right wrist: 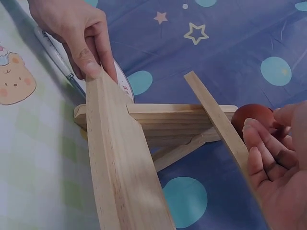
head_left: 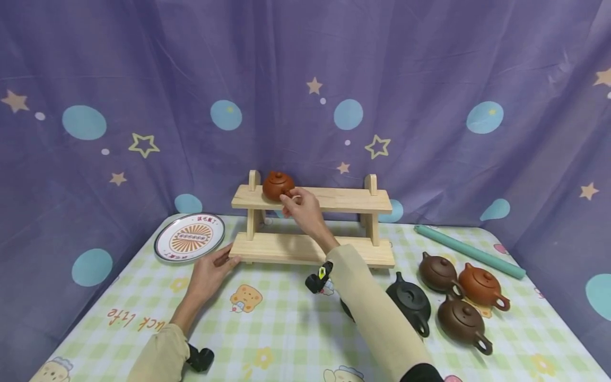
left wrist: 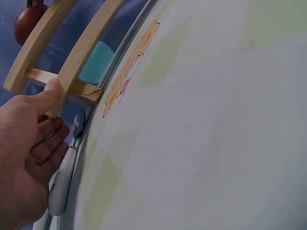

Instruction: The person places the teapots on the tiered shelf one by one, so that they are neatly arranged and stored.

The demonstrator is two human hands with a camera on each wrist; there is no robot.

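A small reddish-brown clay teapot sits at the left part of the upper shelf of a two-tier wooden display rack. My right hand pinches the teapot's handle between thumb and fingers; in the right wrist view those fingers partly cover the pot. At the rack's left end, my left hand grips the edge of the lower shelf. Its thumb lies on top of the board, with the other fingers below, as the left wrist view shows.
Left of the rack lies a white plate; a white-handled spoon is near my left hand. To the right stand a black teapot, brown teapots and an orange-brown one. Behind them lies a teal roll. My right sleeve partly hides another dark object.
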